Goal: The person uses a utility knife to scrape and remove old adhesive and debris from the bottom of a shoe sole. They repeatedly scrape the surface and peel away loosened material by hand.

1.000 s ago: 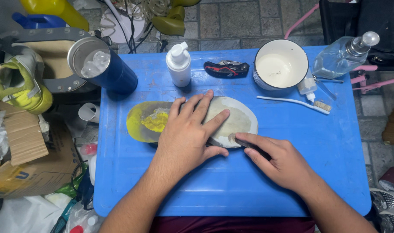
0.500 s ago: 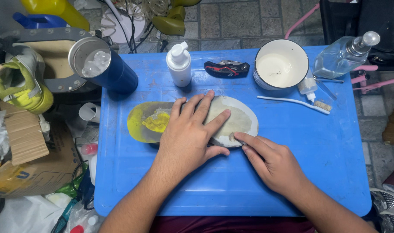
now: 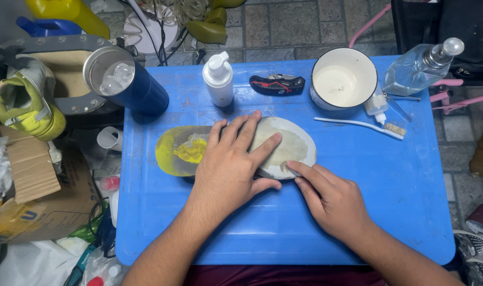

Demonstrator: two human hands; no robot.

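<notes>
The shoe insole [image 3: 236, 146] lies flat mid-table, just below the white pump bottle [image 3: 218, 79]. The left hand [image 3: 232, 164] presses on it palm down, fingers spread across its middle. The right hand [image 3: 331, 196] sits at its lower right edge, loosely curled, index fingertip touching the rim, holding nothing

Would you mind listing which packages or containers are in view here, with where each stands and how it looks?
Pump bottle: back of the blue table, small, white.
Clear bottle: back right corner, lying tilted, grey cap.
Cardboard box: floor at left, brown, open.
Yellow jug: top left, partly cut off.
</notes>
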